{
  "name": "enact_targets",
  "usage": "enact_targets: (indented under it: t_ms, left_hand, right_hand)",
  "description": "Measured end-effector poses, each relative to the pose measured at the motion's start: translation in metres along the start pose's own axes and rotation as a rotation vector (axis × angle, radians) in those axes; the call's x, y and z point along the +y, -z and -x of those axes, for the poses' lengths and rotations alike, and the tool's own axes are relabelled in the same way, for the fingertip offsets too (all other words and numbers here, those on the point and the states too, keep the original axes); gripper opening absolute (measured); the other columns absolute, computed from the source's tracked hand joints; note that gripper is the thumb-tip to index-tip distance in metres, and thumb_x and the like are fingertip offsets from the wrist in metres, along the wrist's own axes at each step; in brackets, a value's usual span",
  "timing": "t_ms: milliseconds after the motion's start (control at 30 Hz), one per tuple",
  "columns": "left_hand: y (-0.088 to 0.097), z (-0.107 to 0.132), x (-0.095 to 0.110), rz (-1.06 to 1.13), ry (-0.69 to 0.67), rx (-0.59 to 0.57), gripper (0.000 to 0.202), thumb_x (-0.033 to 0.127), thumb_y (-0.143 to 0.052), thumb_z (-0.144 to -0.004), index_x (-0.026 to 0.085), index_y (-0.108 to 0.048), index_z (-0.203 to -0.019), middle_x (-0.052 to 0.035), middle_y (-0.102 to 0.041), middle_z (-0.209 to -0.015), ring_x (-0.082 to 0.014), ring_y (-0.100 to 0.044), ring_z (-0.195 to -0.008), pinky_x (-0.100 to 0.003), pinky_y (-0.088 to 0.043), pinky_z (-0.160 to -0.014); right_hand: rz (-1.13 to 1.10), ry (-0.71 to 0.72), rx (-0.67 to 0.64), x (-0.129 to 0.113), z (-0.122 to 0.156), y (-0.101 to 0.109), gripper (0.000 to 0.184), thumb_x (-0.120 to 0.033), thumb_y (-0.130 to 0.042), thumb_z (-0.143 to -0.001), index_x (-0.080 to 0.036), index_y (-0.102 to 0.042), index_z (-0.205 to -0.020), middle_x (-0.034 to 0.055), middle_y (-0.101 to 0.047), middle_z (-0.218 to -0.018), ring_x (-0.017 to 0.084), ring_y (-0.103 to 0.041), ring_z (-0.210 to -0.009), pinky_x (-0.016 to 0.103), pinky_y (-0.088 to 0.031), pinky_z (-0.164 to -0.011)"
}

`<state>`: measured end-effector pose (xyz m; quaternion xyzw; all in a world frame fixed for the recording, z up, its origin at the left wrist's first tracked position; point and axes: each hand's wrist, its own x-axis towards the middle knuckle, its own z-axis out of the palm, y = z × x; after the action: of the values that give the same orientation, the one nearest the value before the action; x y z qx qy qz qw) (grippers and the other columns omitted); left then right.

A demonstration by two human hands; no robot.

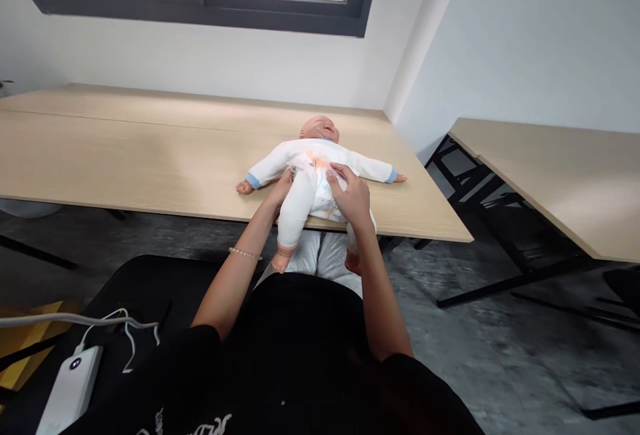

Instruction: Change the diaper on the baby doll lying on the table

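Observation:
A baby doll [295, 212] in a white suit with blue cuffs lies on its back on the table, arms spread, legs hanging over the front edge towards me. Around its hips is a white diaper [323, 203] with an orange print at the waist. My left hand [283, 190] is at the diaper's left side, fingertips closed on its edge and partly hidden by the doll's thigh. Over the diaper's right front, my right hand [353, 198] has thumb and forefinger bent together at the waistband.
The wooden table [125, 162] runs along the wall under a window [200, 8]. A second table [560, 175] stands to the right across a gap. On a black chair [165, 282] at my left lie a white power bank [70, 388] and cables [75, 318].

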<state>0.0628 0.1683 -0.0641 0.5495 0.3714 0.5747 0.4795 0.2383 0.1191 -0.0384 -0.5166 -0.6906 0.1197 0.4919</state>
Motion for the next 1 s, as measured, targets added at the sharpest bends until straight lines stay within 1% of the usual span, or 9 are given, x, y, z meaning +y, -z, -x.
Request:
enact_targets:
  t_ms: [133,233,333,467,633,700,800,900,1000]
  left_hand:
    - [-0.003,0.003,0.008,0.118,0.089,-0.009,0.033,0.034,-0.085,-0.072,0.018,-0.064,-0.091,-0.0084,-0.071,-0.088,-0.0248,-0.069,-0.092,-0.031,-0.056,-0.073]
    - [-0.002,0.004,0.011,0.146,0.106,0.019,0.033,0.028,-0.085,-0.071,0.017,-0.06,-0.09,-0.0038,-0.07,-0.082,-0.0215,-0.068,-0.087,-0.029,-0.054,-0.072]
    - [-0.001,0.004,0.01,0.157,0.122,0.033,0.029,0.024,-0.081,-0.074,0.017,-0.059,-0.093,-0.0009,-0.068,-0.076,-0.02,-0.068,-0.083,-0.029,-0.053,-0.072]
    - [0.0,0.002,0.005,0.191,0.138,0.061,0.026,0.019,-0.076,-0.079,0.015,-0.059,-0.099,-0.0016,-0.067,-0.074,-0.0182,-0.065,-0.076,-0.03,-0.051,-0.071]
    - [0.005,0.004,-0.001,0.248,0.141,0.098,0.037,0.012,-0.078,-0.071,0.015,-0.059,-0.103,-0.003,-0.069,-0.081,-0.0176,-0.065,-0.077,-0.03,-0.05,-0.072]
    - [0.011,0.006,0.0,0.258,0.163,0.137,0.04,0.011,-0.08,-0.065,0.015,-0.06,-0.099,-0.0013,-0.068,-0.08,-0.0156,-0.064,-0.073,-0.028,-0.049,-0.07]
    - [0.028,0.013,0.003,0.251,0.197,0.133,0.037,0.012,-0.082,-0.057,0.015,-0.062,-0.088,0.0022,-0.063,-0.069,-0.0106,-0.058,-0.06,-0.024,-0.045,-0.06]
    - [0.05,0.021,0.01,0.236,0.216,0.097,0.033,0.015,-0.086,-0.053,0.013,-0.065,-0.078,0.0005,-0.063,-0.066,-0.0076,-0.053,-0.055,-0.021,-0.041,-0.055]
    - [0.069,0.027,0.016,0.225,0.203,0.071,0.032,0.018,-0.091,-0.051,0.011,-0.07,-0.074,-0.0025,-0.065,-0.066,-0.0091,-0.055,-0.056,-0.023,-0.043,-0.055]
  right_hand:
    - [-0.003,0.0,0.007,0.001,0.0,0.0,0.037,-0.045,-0.052,-0.099,-0.021,-0.068,-0.123,0.0076,-0.072,-0.125,0.025,-0.067,-0.119,0.041,-0.049,-0.108]
    - [-0.009,0.003,0.012,0.001,0.0,0.0,0.038,-0.045,-0.052,-0.099,-0.02,-0.068,-0.122,0.0077,-0.072,-0.124,0.025,-0.067,-0.118,0.041,-0.049,-0.107]
    - [-0.026,0.01,0.009,0.001,0.0,0.0,0.038,-0.046,-0.053,-0.098,-0.02,-0.069,-0.121,0.0074,-0.072,-0.123,0.025,-0.068,-0.116,0.041,-0.049,-0.107]
    - [-0.031,0.01,0.008,0.001,0.001,0.001,0.039,-0.047,-0.052,-0.098,-0.02,-0.069,-0.119,0.0075,-0.073,-0.123,0.025,-0.068,-0.116,0.042,-0.049,-0.106]
    - [-0.036,0.009,-0.003,0.0,0.001,0.001,0.037,-0.046,-0.053,-0.098,-0.02,-0.07,-0.118,0.0074,-0.073,-0.121,0.025,-0.068,-0.115,0.041,-0.049,-0.106]
    - [-0.032,0.018,-0.012,-0.002,0.002,0.002,0.036,-0.045,-0.053,-0.098,-0.02,-0.07,-0.117,0.0075,-0.073,-0.121,0.025,-0.069,-0.113,0.041,-0.05,-0.105]
    - [0.01,0.031,-0.041,-0.006,0.003,0.002,0.035,-0.044,-0.052,-0.099,-0.02,-0.07,-0.116,0.0073,-0.073,-0.121,0.025,-0.069,-0.113,0.04,-0.051,-0.103]
    - [0.055,0.061,-0.062,-0.008,0.005,0.001,0.034,-0.043,-0.05,-0.1,-0.021,-0.07,-0.116,0.0066,-0.073,-0.121,0.025,-0.068,-0.114,0.04,-0.051,-0.102]
    - [0.086,0.075,-0.061,-0.008,0.005,-0.001,0.033,-0.042,-0.05,-0.101,-0.021,-0.07,-0.116,0.0062,-0.073,-0.121,0.025,-0.068,-0.113,0.039,-0.051,-0.101]
